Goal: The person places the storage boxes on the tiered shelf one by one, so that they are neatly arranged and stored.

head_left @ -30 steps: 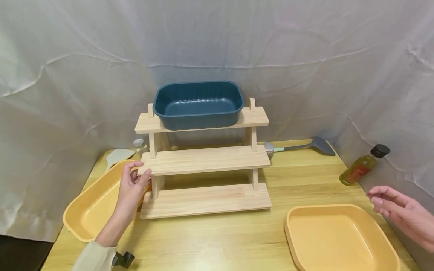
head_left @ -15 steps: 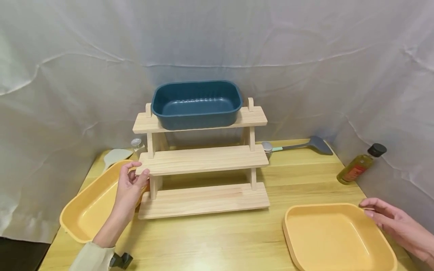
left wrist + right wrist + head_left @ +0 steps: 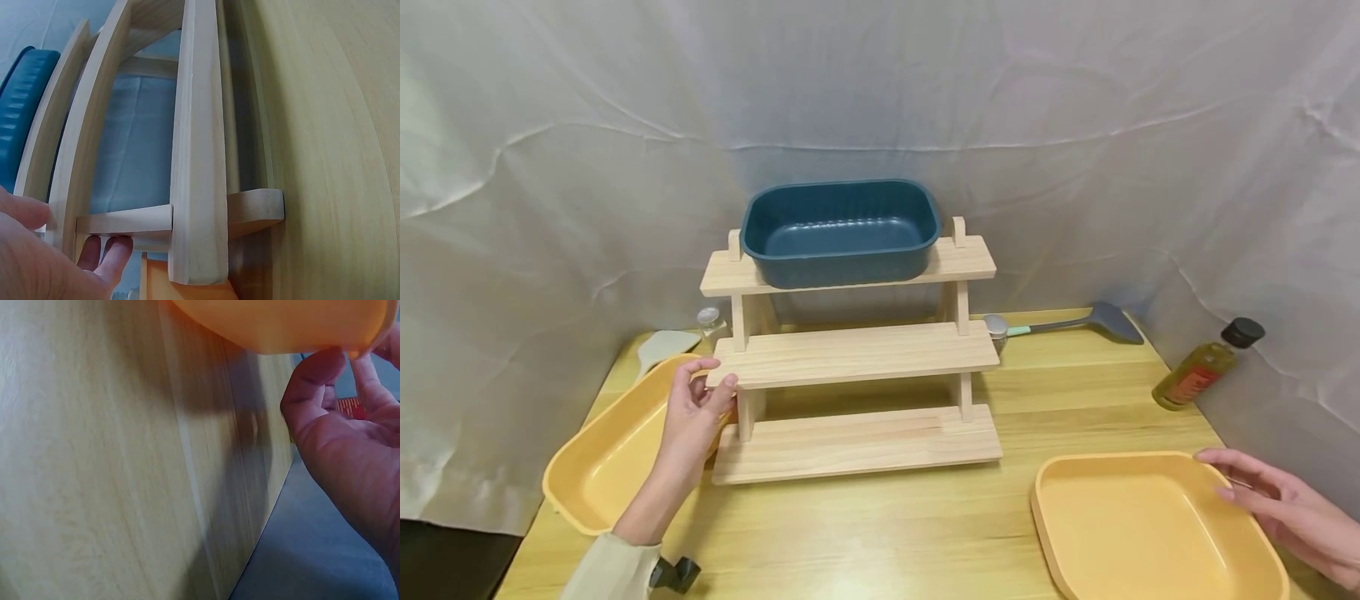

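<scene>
My left hand [image 3: 691,417] grips the left end of the middle board of a three-tier wooden shelf [image 3: 850,354], thumb on the front edge. In the left wrist view, fingers [image 3: 112,259] reach around the board beside an upright. A dark blue rectangular basin [image 3: 842,267] sits on the top tier; the two lower tiers are bare. At the right, my right hand [image 3: 1285,508] pinches the right rim of a yellow tray [image 3: 1135,533]. The right wrist view shows the thumb [image 3: 319,378] against the tray's edge, with other fingers on the far side of it.
A second yellow tray [image 3: 617,458] lies left of the shelf, partly behind my left arm. Behind it are a pale spatula head [image 3: 666,346] and a glass jar [image 3: 709,321]. A grey spatula [image 3: 1108,321], another jar [image 3: 996,327] and an oil bottle [image 3: 1198,371] stand or lie right.
My right hand has come down and left onto the rim of the right yellow tray and now pinches it. The left hand keeps its grip on the shelf.
</scene>
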Demonstrator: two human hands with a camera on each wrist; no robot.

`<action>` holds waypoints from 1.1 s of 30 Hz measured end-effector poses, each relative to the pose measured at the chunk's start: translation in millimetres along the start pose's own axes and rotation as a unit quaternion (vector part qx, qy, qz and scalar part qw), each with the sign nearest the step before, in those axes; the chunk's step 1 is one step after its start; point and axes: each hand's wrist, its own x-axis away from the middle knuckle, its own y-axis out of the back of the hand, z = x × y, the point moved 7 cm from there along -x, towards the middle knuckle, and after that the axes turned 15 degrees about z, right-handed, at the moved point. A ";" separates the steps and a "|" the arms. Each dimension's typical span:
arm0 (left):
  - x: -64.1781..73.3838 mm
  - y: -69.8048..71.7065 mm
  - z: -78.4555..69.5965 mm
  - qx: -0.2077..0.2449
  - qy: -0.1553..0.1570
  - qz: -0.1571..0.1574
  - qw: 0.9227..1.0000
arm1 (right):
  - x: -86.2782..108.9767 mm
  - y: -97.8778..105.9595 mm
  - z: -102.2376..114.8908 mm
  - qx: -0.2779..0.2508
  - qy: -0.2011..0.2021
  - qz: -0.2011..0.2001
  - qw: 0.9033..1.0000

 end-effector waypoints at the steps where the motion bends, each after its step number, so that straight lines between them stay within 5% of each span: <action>1: 0.0 0.1 0.0 -0.002 -0.001 0.000 1.000 | 0.5 1.1 -2.2 0.009 -0.009 -0.007 1.000; 6: -0.3 0.3 0.0 -0.003 -0.004 0.001 1.000 | 4.2 7.8 -13.4 0.051 -0.036 -0.061 0.996; 13: -0.5 0.4 -0.1 -0.006 -0.003 0.001 1.000 | 7.6 8.6 -16.3 0.089 -0.020 -0.080 0.993; 17: -0.1 0.0 0.1 -0.006 -0.004 0.002 1.000 | 9.0 7.0 -12.6 0.066 0.000 -0.072 0.995; 24: 0.5 0.0 0.3 -0.003 -0.002 0.004 1.000 | 2.7 -1.6 14.6 -0.026 0.062 0.017 0.998; 33: 0.3 0.6 -0.2 -0.011 -0.002 0.005 1.000 | -5.2 -8.1 46.7 -0.056 0.117 -0.005 0.992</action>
